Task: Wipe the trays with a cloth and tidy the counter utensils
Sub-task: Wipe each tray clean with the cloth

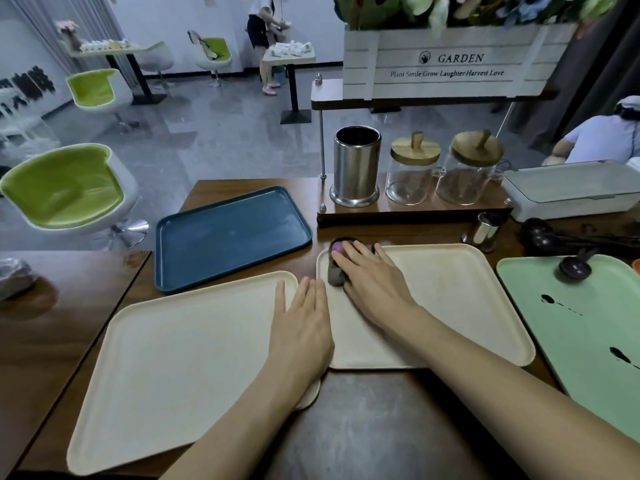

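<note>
Hands work on two neighbouring trays. The left hand (301, 323) lies flat and relaxed on the right rim of the left beige tray (173, 358), probably to steady it. The right hand (370, 278) presses the cloth (335, 273) with stretched fingers onto the far left corner of the middle beige tray (450, 299). Farther away are the blue tray (232, 237) and a dark spoon (575, 266) on the green tray (588, 323), not yet tidied.

Bare forearms; left hand (301, 327), right hand (372, 277) bare.
</note>
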`<action>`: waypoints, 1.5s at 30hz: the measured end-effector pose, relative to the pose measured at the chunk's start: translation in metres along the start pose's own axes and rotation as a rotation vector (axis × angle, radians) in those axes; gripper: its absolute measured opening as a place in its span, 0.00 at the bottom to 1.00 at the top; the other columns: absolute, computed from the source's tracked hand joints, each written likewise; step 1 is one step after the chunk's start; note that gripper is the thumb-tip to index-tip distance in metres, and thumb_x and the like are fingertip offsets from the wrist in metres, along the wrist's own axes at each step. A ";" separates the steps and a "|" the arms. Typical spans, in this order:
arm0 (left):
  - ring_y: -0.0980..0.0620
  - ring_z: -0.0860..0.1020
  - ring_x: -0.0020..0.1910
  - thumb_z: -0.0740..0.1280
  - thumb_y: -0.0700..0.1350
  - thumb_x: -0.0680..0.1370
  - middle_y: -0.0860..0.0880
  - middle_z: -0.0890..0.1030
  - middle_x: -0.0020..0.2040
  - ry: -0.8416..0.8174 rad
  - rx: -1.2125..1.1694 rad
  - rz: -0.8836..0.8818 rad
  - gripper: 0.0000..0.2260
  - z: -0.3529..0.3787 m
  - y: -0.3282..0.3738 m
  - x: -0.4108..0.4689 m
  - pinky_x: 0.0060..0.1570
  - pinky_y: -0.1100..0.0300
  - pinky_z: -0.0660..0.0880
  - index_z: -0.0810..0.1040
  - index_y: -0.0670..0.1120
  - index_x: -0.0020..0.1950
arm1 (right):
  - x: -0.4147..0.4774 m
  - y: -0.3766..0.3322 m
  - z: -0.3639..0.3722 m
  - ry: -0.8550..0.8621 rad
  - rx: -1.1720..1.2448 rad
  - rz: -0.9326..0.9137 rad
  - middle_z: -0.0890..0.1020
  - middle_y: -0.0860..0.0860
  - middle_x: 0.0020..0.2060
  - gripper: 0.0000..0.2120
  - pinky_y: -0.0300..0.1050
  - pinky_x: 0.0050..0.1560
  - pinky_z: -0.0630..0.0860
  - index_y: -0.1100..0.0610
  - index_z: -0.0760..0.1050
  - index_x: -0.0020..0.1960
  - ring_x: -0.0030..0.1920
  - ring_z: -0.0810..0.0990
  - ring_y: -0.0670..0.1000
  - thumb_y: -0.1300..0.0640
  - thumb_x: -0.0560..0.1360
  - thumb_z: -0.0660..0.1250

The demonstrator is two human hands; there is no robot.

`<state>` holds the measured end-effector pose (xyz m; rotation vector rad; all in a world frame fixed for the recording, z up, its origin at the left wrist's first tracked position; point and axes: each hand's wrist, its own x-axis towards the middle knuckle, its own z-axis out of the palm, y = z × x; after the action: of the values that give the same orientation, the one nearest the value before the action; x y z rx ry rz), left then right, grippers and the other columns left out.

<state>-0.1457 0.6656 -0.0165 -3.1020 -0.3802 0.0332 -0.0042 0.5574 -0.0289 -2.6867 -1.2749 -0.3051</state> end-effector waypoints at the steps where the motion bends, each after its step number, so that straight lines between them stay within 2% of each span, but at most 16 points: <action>1: 0.46 0.48 0.83 0.51 0.41 0.80 0.44 0.55 0.83 -0.006 -0.010 -0.004 0.31 -0.002 0.001 -0.001 0.78 0.39 0.36 0.46 0.39 0.83 | -0.006 0.009 -0.002 0.018 -0.018 0.037 0.76 0.53 0.67 0.25 0.56 0.70 0.65 0.53 0.73 0.70 0.70 0.71 0.56 0.56 0.74 0.68; 5: 0.45 0.49 0.83 0.49 0.42 0.81 0.44 0.56 0.83 -0.017 -0.012 0.004 0.30 -0.008 0.003 -0.002 0.78 0.39 0.36 0.45 0.39 0.83 | -0.037 0.057 -0.012 0.029 -0.103 0.222 0.75 0.52 0.68 0.24 0.53 0.69 0.65 0.51 0.71 0.71 0.69 0.71 0.54 0.54 0.75 0.66; 9: 0.44 0.48 0.83 0.51 0.39 0.80 0.42 0.55 0.83 -0.012 -0.007 0.013 0.31 -0.006 0.002 -0.001 0.79 0.41 0.38 0.45 0.37 0.82 | -0.037 0.061 -0.008 0.048 -0.066 0.337 0.74 0.54 0.69 0.23 0.50 0.69 0.66 0.53 0.71 0.72 0.69 0.71 0.57 0.60 0.76 0.64; 13: 0.44 0.47 0.83 0.52 0.39 0.79 0.41 0.54 0.83 -0.013 0.015 0.019 0.32 -0.004 0.002 0.001 0.80 0.42 0.39 0.45 0.37 0.82 | -0.011 0.006 0.003 0.076 0.085 0.195 0.75 0.53 0.66 0.26 0.48 0.62 0.73 0.54 0.73 0.68 0.65 0.73 0.57 0.64 0.70 0.68; 16: 0.47 0.46 0.83 0.52 0.40 0.79 0.43 0.52 0.84 -0.019 0.034 0.008 0.32 -0.003 0.001 0.001 0.79 0.42 0.39 0.47 0.39 0.83 | 0.007 -0.028 0.007 0.049 0.129 0.075 0.76 0.56 0.67 0.26 0.50 0.66 0.71 0.57 0.74 0.68 0.67 0.73 0.59 0.63 0.70 0.70; 19: 0.47 0.47 0.83 0.51 0.40 0.79 0.44 0.54 0.84 -0.031 0.046 0.005 0.32 -0.005 0.002 -0.001 0.79 0.40 0.40 0.48 0.39 0.83 | -0.005 -0.008 0.005 0.042 0.084 0.069 0.74 0.55 0.69 0.26 0.49 0.70 0.67 0.55 0.71 0.72 0.70 0.70 0.57 0.60 0.74 0.68; 21: 0.46 0.51 0.83 0.48 0.41 0.79 0.44 0.57 0.83 -0.027 0.039 0.007 0.31 -0.006 0.002 -0.001 0.78 0.39 0.43 0.49 0.39 0.83 | -0.025 0.031 -0.003 0.045 0.045 0.145 0.73 0.54 0.70 0.26 0.48 0.71 0.65 0.54 0.69 0.73 0.71 0.68 0.56 0.60 0.75 0.65; 23: 0.44 0.59 0.80 0.46 0.41 0.76 0.44 0.66 0.78 0.012 0.047 0.014 0.31 -0.005 0.001 -0.002 0.76 0.37 0.49 0.56 0.38 0.81 | -0.048 0.076 -0.014 0.046 0.007 0.270 0.73 0.55 0.70 0.25 0.49 0.70 0.65 0.54 0.69 0.73 0.71 0.69 0.57 0.60 0.76 0.64; 26: 0.42 0.70 0.72 0.52 0.39 0.74 0.43 0.76 0.69 0.071 0.039 0.034 0.28 -0.001 0.001 -0.002 0.73 0.36 0.59 0.67 0.37 0.75 | -0.075 0.118 -0.034 0.009 -0.018 0.402 0.69 0.55 0.74 0.24 0.48 0.71 0.63 0.54 0.67 0.76 0.73 0.66 0.56 0.57 0.79 0.61; 29: 0.43 0.65 0.76 0.54 0.39 0.77 0.44 0.72 0.74 0.044 0.014 0.004 0.28 -0.006 0.007 -0.003 0.75 0.39 0.55 0.62 0.39 0.79 | -0.083 0.108 -0.046 -0.019 0.040 0.442 0.65 0.52 0.76 0.24 0.44 0.71 0.61 0.52 0.65 0.77 0.76 0.63 0.53 0.58 0.81 0.59; 32: 0.46 0.59 0.80 0.51 0.40 0.80 0.45 0.66 0.79 0.043 -0.001 -0.011 0.28 -0.012 0.010 -0.003 0.77 0.41 0.49 0.56 0.41 0.81 | -0.105 0.080 -0.050 -0.033 0.084 0.357 0.67 0.52 0.76 0.25 0.43 0.73 0.59 0.53 0.67 0.76 0.76 0.63 0.53 0.59 0.78 0.61; 37: 0.46 0.60 0.79 0.54 0.40 0.80 0.45 0.67 0.78 0.036 0.011 -0.027 0.27 -0.007 0.009 -0.002 0.77 0.40 0.51 0.60 0.41 0.80 | -0.140 0.046 -0.056 -0.066 0.220 0.260 0.61 0.45 0.78 0.26 0.42 0.71 0.64 0.48 0.64 0.77 0.79 0.57 0.48 0.57 0.80 0.59; 39: 0.45 0.63 0.78 0.57 0.40 0.80 0.45 0.69 0.76 0.046 0.031 -0.019 0.26 -0.004 0.006 -0.002 0.76 0.39 0.54 0.62 0.40 0.79 | -0.133 0.051 -0.054 -0.055 0.220 0.240 0.65 0.48 0.77 0.24 0.44 0.71 0.65 0.50 0.67 0.76 0.77 0.60 0.50 0.59 0.80 0.60; 42: 0.45 0.61 0.79 0.57 0.41 0.81 0.45 0.68 0.78 0.034 0.030 0.002 0.26 -0.006 0.004 -0.001 0.77 0.38 0.52 0.60 0.40 0.80 | -0.095 0.085 -0.042 -0.043 0.125 0.297 0.73 0.55 0.71 0.23 0.48 0.70 0.65 0.55 0.72 0.71 0.72 0.68 0.58 0.62 0.76 0.64; 45: 0.46 0.60 0.80 0.56 0.42 0.82 0.45 0.66 0.79 0.027 0.014 -0.010 0.27 -0.008 0.007 -0.001 0.77 0.39 0.50 0.57 0.41 0.81 | -0.065 0.092 -0.035 -0.025 0.119 0.401 0.72 0.52 0.66 0.23 0.47 0.60 0.70 0.53 0.71 0.69 0.68 0.70 0.56 0.62 0.74 0.64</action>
<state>-0.1450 0.6579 -0.0084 -3.0836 -0.3934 -0.0056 0.0234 0.4435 -0.0160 -2.7644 -0.7059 -0.1386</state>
